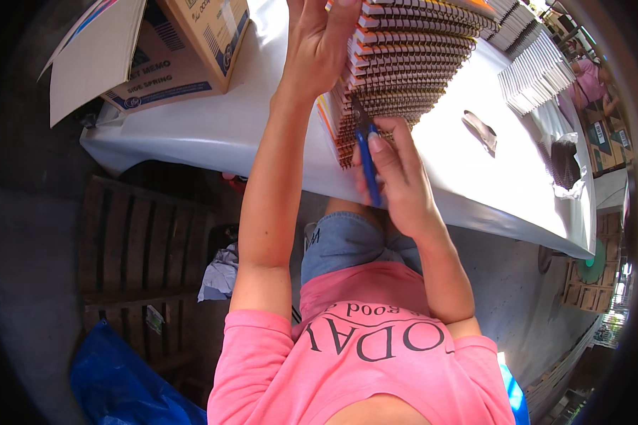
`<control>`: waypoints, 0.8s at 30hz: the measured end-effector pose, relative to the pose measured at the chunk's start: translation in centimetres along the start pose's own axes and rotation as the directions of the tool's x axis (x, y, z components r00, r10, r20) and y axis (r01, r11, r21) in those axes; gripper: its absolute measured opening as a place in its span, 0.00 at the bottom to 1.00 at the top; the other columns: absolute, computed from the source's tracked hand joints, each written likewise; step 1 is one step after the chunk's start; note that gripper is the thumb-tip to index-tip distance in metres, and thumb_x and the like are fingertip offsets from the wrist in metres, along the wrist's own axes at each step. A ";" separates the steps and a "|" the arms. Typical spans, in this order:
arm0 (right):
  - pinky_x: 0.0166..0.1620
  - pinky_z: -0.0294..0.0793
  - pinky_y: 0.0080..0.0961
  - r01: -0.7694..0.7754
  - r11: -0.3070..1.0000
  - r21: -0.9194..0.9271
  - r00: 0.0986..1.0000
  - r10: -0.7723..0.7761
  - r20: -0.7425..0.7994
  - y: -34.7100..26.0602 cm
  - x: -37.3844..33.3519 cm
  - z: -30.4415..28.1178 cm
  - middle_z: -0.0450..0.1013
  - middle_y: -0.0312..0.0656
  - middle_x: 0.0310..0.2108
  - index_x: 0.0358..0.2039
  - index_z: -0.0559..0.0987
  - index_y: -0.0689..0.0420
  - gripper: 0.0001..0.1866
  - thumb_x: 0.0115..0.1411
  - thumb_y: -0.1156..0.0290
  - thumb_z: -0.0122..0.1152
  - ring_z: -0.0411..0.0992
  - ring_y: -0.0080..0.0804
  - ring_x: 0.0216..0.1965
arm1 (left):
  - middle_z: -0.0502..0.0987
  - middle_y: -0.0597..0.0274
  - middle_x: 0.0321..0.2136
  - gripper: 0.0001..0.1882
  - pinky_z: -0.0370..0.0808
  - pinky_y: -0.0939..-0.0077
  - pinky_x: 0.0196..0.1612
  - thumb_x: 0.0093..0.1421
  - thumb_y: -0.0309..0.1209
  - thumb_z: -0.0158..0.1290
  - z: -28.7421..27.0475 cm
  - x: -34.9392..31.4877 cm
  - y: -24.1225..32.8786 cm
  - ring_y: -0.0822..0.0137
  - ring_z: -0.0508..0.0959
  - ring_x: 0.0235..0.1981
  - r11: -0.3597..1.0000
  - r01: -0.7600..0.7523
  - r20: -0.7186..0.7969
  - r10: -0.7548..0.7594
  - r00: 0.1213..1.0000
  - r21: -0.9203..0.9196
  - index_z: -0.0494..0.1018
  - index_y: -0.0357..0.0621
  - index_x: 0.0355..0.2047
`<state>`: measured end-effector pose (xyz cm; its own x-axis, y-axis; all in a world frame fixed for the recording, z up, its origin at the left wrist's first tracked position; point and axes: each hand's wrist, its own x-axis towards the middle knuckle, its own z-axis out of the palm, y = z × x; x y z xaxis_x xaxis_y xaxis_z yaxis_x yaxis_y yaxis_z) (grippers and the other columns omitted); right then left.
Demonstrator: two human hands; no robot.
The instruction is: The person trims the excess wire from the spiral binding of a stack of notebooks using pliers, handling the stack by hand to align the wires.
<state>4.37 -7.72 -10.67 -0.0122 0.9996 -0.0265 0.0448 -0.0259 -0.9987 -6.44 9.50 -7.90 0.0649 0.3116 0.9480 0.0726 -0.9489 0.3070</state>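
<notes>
A tall stack of spiral-bound notebooks with dark wire coils and orange-edged covers stands on the white-covered table, at the top middle. My left hand rests against the left side of the stack, its fingers stretched upward; the fingertips run out of the picture. In my right hand I hold pliers with blue handles, slightly blurred. Their dark jaws touch or nearly touch the coils at the stack's lower left; whether they grip a wire cannot be made out.
An open cardboard box stands on the table at the left. More notebook stacks sit at the far right, near another person in pink. A small flat scrap lies right of my hands. Below left is a wooden pallet.
</notes>
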 end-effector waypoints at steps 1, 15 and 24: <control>0.24 0.71 0.26 -0.046 0.989 0.139 0.999 0.045 0.013 -0.1 -0.2 0.2 0.70 0.41 0.33 0.49 0.64 0.57 0.17 0.66 0.60 0.48 0.73 0.28 0.26 | 0.59 0.46 0.54 0.22 0.53 0.60 0.61 0.68 0.42 0.35 -0.1 0.1 0.0 0.52 0.58 0.58 1.000 -0.018 0.015 0.018 1.000 0.013 0.63 0.40 0.53; 0.45 0.63 0.38 0.258 0.358 -0.897 0.734 -0.676 -0.058 2.1 0.4 0.4 0.66 0.43 0.44 0.50 0.70 0.52 0.21 0.57 0.63 0.59 0.68 0.41 0.43 | 0.60 0.47 0.54 0.21 0.53 0.60 0.61 0.68 0.41 0.35 0.1 0.6 0.2 0.52 0.58 0.58 0.999 0.021 0.002 -0.021 1.000 0.029 0.63 0.39 0.53; 0.31 0.71 0.33 0.048 0.978 -0.201 0.995 -0.064 -0.074 0.9 0.1 -0.3 0.70 0.47 0.37 0.47 0.70 0.55 0.15 0.62 0.62 0.54 0.73 0.41 0.34 | 0.61 0.47 0.53 0.21 0.53 0.60 0.61 0.68 0.40 0.34 0.1 0.3 0.0 0.52 0.59 0.58 1.000 0.003 -0.011 -0.003 1.000 0.029 0.63 0.38 0.53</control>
<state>4.66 -7.60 -11.53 0.0589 0.9974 0.0407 0.2443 0.0252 -0.9694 -6.36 9.64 -7.60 0.0537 0.3137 0.9480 0.1016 -0.9462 0.3073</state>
